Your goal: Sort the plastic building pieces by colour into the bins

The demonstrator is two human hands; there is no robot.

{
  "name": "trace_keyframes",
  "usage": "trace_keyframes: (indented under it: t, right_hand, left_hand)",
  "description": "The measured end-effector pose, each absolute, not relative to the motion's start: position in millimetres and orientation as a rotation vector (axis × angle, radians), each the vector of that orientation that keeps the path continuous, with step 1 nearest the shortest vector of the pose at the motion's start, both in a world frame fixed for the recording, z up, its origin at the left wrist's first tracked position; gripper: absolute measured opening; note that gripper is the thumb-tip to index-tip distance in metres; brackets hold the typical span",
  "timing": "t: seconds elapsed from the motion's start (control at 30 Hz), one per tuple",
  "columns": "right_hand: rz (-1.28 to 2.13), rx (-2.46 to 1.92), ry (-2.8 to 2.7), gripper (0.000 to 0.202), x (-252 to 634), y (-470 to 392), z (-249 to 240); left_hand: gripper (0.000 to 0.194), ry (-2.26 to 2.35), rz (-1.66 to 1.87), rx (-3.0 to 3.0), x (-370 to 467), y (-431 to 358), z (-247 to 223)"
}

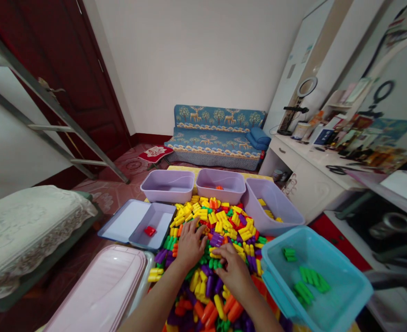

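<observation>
A heap of colourful plastic toy building pieces point(224, 226), in yellow, purple, green, orange and red, covers the middle of the table. My left hand point(191, 242) rests on the heap's left part, fingers spread and bent down among the pieces. Beside it, my right hand point(236, 269) lies over the centre, thumb and index finger apart near green and yellow pieces. A short row of joined purple pieces point(216, 239) sits between the two hands. I see nothing clearly held in either hand; some fingertips are hidden among the pieces.
Lavender bins point(167, 197) line the table's far side, two with a few pieces inside. A teal box point(275, 286) at right holds green pieces. Left are a shallow lidded box point(118, 221) with red pieces and a pink lid point(103, 281). Beyond stands a blue sofa point(210, 138).
</observation>
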State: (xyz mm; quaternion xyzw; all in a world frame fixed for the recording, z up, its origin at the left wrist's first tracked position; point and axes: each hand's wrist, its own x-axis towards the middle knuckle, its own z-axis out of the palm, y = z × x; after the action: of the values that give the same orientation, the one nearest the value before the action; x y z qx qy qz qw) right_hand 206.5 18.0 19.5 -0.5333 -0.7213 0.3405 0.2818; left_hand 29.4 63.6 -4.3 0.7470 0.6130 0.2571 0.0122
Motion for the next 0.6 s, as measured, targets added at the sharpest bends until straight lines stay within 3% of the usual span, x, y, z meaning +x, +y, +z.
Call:
trace_keyframes:
  t: [0.13, 0.4, 0.6]
  right_hand:
    - [0.726, -1.515, -2.083, 0.048, 206, 12, 28]
    - [0.683, -1.434, -1.803, 0.018, 206, 20, 24]
    - [1.071, -1.383, -1.131, 0.033, 219, 27, 15]
  left_hand:
    - [0.031, 1.904, 0.798, 2.323, 30, 64, -4]
    - [0.032, 1.907, 0.788, 2.337, 31, 64, -3]
    - [0.031, 1.915, 0.773, 2.324, 32, 63, -1]
